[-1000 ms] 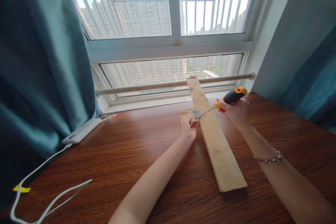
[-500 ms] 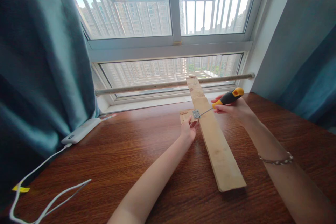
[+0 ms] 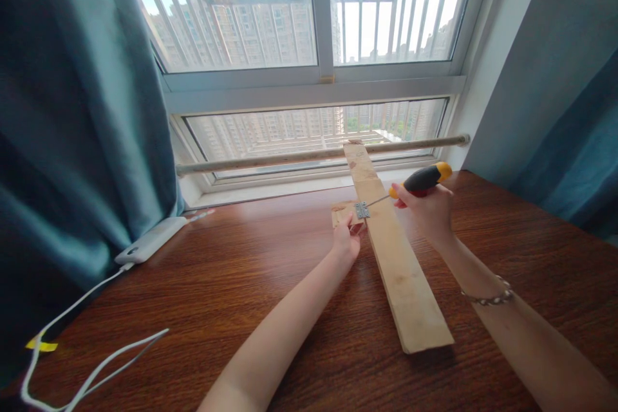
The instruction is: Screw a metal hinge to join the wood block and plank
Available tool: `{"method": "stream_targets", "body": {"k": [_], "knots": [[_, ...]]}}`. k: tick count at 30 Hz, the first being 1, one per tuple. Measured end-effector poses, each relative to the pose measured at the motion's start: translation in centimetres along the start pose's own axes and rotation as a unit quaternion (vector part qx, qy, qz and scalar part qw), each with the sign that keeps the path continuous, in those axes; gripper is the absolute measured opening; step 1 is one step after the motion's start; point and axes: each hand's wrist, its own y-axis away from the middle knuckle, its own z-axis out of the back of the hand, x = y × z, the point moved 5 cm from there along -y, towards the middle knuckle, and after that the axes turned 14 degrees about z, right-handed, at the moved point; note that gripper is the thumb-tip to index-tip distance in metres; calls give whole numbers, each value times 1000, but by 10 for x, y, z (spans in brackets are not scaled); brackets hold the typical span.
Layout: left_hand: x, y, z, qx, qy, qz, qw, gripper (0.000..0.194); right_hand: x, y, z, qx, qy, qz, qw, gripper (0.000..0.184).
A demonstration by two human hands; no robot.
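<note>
A long pale wooden plank [image 3: 396, 257] lies on the brown table [image 3: 241, 283], its far end resting on a rod at the window. A small wood block [image 3: 340, 212] sits against its left edge, joined by a small metal hinge [image 3: 362, 209]. My left hand [image 3: 346, 239] pinches the hinge and block, fingers closed. My right hand [image 3: 429, 208] is wrapped round the black and yellow handle of a screwdriver [image 3: 419, 180], whose tip rests on the hinge.
A white power bank [image 3: 150, 239] with a white cable [image 3: 91, 347] lies at the table's back left. Teal curtains [image 3: 72, 129] hang on both sides. A horizontal rod [image 3: 270, 158] runs along the window sill behind the table.
My right hand has turned on the screwdriver handle, wrist rolling back and forth, with the tip staying on the hinge. My left hand and the plank have not moved.
</note>
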Motion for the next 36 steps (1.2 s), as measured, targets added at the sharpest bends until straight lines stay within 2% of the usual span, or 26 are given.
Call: {"method": "stream_targets", "body": {"k": [4,16,19,22,24,31,36], "knots": [[0,-2,2,2,8,-2,1000,4,-9,1,-2,-23,-25,-9,999,33],[0,1,-1,-4,14,-1,1000,5,-23,0,-6,-9,9,4,1000,30],[0,2,-1,-2,16,-3,1000,6,-26,-2,-10,21,-77,-34,996,31],[0,1,-2,2,13,0,1000,6,-26,-1,-19,75,-213,-69,972,35],[0,1,-1,3,11,1,1000,6,-24,0,-21,85,-248,-74,962,31],[-1,1,-1,4,4,-1,1000,6,-20,-2,-10,17,-202,-73,977,22],[0,0,-1,10,5,1,1000,5,-18,-2,-10,28,-177,-75,981,23]]}}
